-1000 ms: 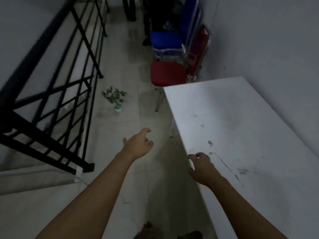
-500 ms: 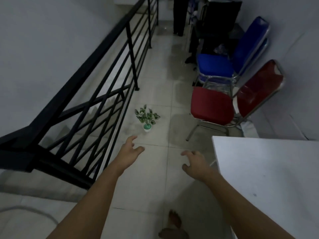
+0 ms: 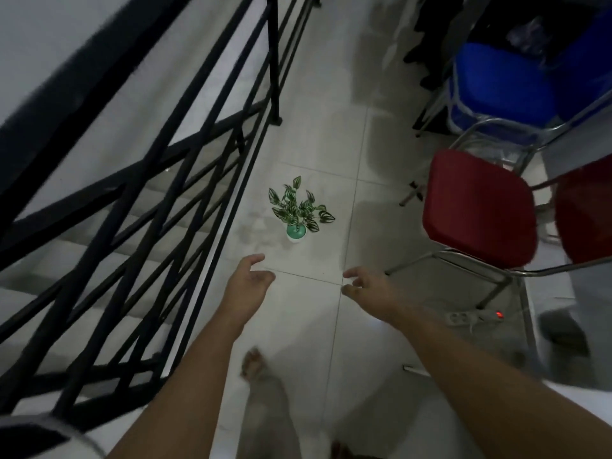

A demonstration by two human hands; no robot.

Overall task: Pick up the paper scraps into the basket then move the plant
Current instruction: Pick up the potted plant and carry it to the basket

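Observation:
A small plant (image 3: 299, 210) with striped green leaves stands in a little green and white pot on the white floor tiles, beside the railing. My left hand (image 3: 249, 282) reaches toward it from below, empty, fingers loosely apart, a short way short of the pot. My right hand (image 3: 369, 286) is stretched out to the right of the left one, also empty with curled, parted fingers. No paper scraps or basket are in view.
A black metal railing (image 3: 185, 167) over a stairwell runs along the left. A red chair (image 3: 480, 210) and a blue chair (image 3: 496, 84) stand at the right. A power strip (image 3: 473, 317) lies under the red chair. My bare foot (image 3: 256, 364) is on the floor below.
I have walked forward past the white table, which has left the view. The plant is now much closer, and both hands have stretched out toward it.

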